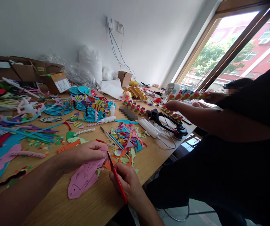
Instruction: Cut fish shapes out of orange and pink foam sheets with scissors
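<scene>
My left hand pinches the upper end of a pink paper sheet with fish drawn on it; one fish with an eye lies toward the table's front. In my right hand is a pair of scissors with red handles. The dark blades point up and left and reach the paper's edge beside my left fingertips. Whether the blades are apart I cannot tell. Just beyond lie an orange paper cutout and a heap of coloured paper scraps.
Pens, a glue bottle, a white power strip and a black stand-like object lie past the scraps. Blue paper discs with fish stand farther back. At right another person's arm reaches over the table, holding a colourful strand.
</scene>
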### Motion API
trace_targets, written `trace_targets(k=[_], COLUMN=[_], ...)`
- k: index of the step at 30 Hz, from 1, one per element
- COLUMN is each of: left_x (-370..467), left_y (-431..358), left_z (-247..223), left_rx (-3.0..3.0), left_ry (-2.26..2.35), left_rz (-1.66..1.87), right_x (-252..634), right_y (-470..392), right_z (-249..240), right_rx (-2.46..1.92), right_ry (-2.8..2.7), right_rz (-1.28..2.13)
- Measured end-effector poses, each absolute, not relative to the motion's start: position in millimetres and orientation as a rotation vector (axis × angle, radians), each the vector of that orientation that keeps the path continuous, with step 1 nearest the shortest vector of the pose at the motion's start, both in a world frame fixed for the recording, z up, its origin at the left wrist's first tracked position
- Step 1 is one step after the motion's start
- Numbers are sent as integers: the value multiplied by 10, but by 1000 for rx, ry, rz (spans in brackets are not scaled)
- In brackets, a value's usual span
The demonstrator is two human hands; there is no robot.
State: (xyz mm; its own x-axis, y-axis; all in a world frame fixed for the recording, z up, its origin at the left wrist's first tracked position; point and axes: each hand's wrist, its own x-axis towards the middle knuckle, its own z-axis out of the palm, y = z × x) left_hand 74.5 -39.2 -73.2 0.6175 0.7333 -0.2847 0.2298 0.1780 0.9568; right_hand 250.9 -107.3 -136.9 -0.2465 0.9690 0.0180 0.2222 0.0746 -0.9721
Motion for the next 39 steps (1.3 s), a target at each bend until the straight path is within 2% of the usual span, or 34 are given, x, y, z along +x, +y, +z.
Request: trace_targets(k=[17,22,26,39], left_x=[701,752,849,1073], left_y=[-349,-356,-400,-492], left_z=[-795,-826,-871,-1023], left_rx=[1396,1026,834,1072], left_ry=[795,686,671,913], left_rz=[388,622,869,1264], right_x=[2543,2501,2431,2175], right_y=[-1050,-1006,-950,-852], right_z=[-1363,-1367,-1276,-1282], right_rx=[-1231,-1181,-1130,-1045], right_ry=[-1629,-1354,-1166,-1078], right_rz=[1216,1354,1328,1344])
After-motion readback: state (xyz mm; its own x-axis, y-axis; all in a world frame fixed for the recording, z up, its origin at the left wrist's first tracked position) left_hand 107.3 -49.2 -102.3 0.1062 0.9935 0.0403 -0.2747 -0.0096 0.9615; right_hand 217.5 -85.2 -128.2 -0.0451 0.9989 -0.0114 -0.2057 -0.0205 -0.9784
